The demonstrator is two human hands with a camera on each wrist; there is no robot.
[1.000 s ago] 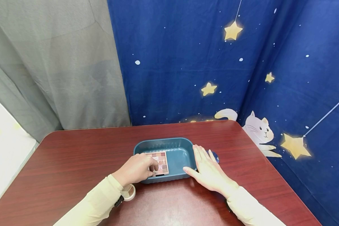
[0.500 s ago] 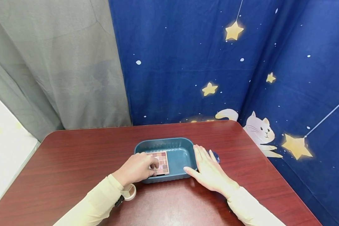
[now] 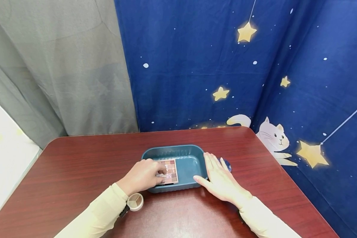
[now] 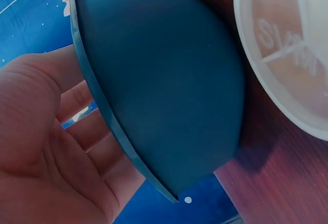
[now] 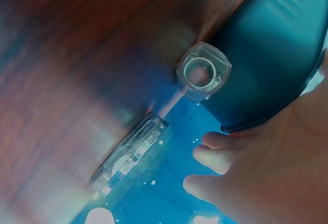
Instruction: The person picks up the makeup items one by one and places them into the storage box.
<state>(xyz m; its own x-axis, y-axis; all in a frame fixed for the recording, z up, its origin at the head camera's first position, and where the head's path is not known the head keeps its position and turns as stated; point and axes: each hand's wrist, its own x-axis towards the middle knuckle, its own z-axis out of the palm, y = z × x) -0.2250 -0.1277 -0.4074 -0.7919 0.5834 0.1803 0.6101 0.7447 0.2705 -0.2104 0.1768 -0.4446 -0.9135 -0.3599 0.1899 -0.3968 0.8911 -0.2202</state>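
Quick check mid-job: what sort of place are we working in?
Probably a curtained-off corner of an indoor room: a reddish-brown table stands before a grey curtain and a blue curtain decorated with yellow stars and a white cat.

Palette: left part hidden from here by the left hand; printing too small to read. Left fingertips: behind the wall of the tray in the left wrist view; whether they grip the palette, cannot tell. Round compact: cut off by that view's right edge, lettering blurred. Dark blue item: partly covered by the right hand, kind unclear. Clear case: contents indistinct. Dark wristband: mostly under the left sleeve, itself cropped at the head view's bottom edge.
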